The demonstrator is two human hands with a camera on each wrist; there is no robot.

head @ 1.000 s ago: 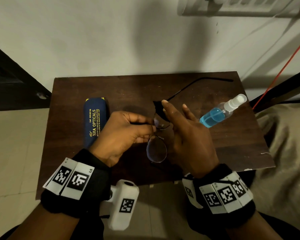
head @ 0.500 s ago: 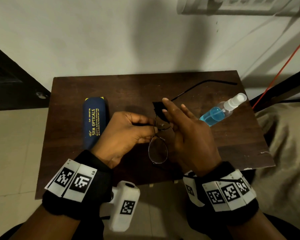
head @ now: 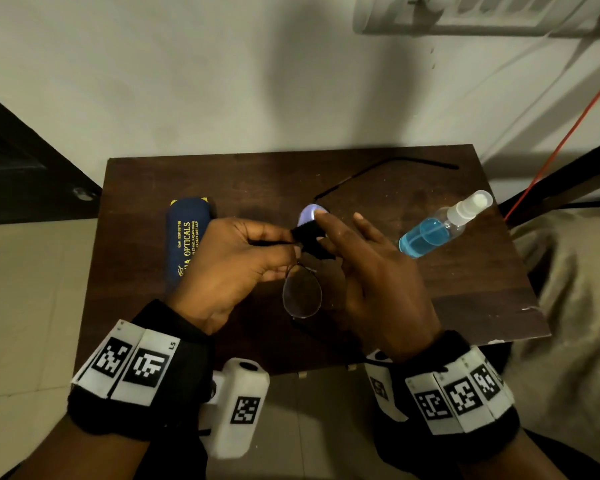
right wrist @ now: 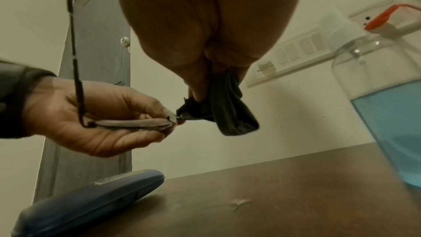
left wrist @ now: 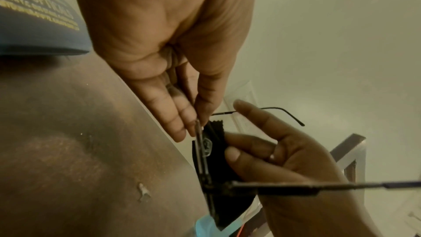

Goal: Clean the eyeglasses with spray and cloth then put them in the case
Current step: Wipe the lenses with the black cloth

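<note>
Thin-framed eyeglasses (head: 302, 294) hang above the brown table (head: 447, 292), one temple arm stretched toward the far right. My left hand (head: 232, 268) pinches the frame near the bridge (left wrist: 200, 141). My right hand (head: 371, 268) pinches a black cloth (head: 310, 239) round the far lens, thumb under it and forefinger on top (right wrist: 218, 107); its other fingers are spread. The far lens (head: 309, 214) shows as a pale patch above the cloth. The navy case (head: 186, 240) lies shut at the left. A spray bottle (head: 440, 226) of blue liquid lies at the right.
The table stands against a pale wall with a switch panel (head: 482, 12) above. A red cord (head: 565, 140) runs down at the right. Beige fabric (head: 575, 306) lies right of the table. A dark door (right wrist: 95, 42) is at the left.
The eyeglasses have turned a little in my hands, so the far lens now catches light. The cloth has slid down over that lens under my right fingers. Case and bottle have not moved.
</note>
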